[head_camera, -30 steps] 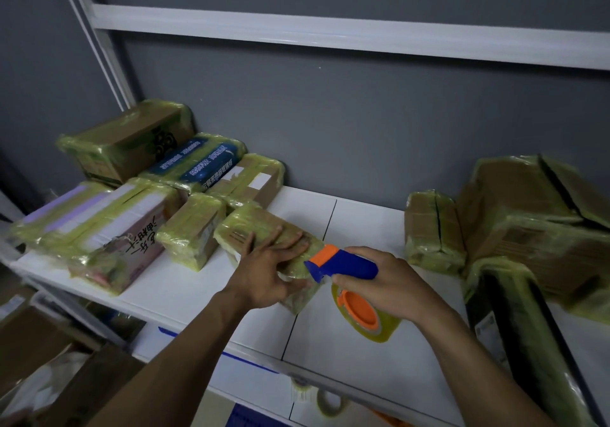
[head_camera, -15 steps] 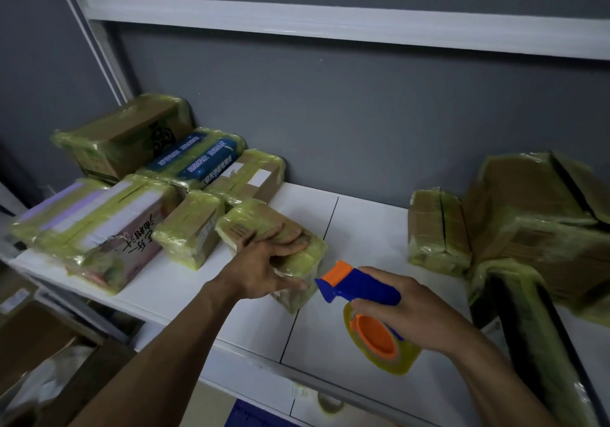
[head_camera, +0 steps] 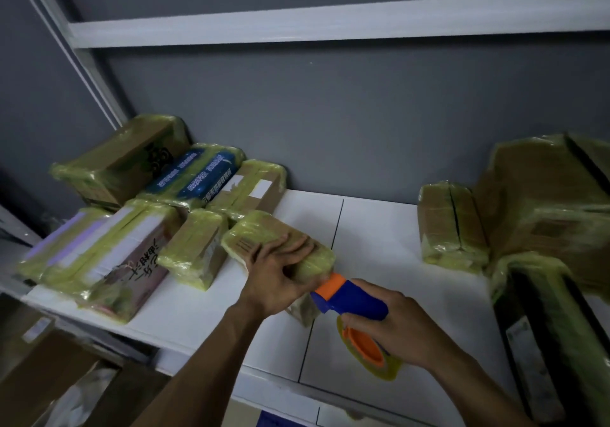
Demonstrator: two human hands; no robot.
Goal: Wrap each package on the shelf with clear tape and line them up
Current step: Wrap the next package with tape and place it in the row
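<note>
Through the head camera I am looking down at a white shelf (head_camera: 373, 228), and I am taking the package (head_camera: 254, 232) under the left hand (head_camera: 280, 278) as my landmark. It is lying at an angle on the shelf, wrapped in yellowish tape. The left hand is lying spread across its top with the fingers nearly straight, pressing it down rather than closing round it.

The right hand (head_camera: 399, 327) is curling round the blue handle of the tape dispenser (head_camera: 353, 301), just right of the package on the near side. The dispenser's orange nose is meeting the package's near right end, and its tape roll is hanging below the hand.

Just left of the package, a smaller wrapped package (head_camera: 194, 245) is sitting beside it. Farther left, a package with handwriting (head_camera: 132, 255) is lying on the shelf. Behind the package, a blue-printed package (head_camera: 198, 172) and a brown box (head_camera: 122, 159) are sitting against the grey wall.

Well to the right of the package, a small wrapped parcel (head_camera: 452, 225) is standing, with a large wrapped box (head_camera: 554, 202) beyond it.
</note>
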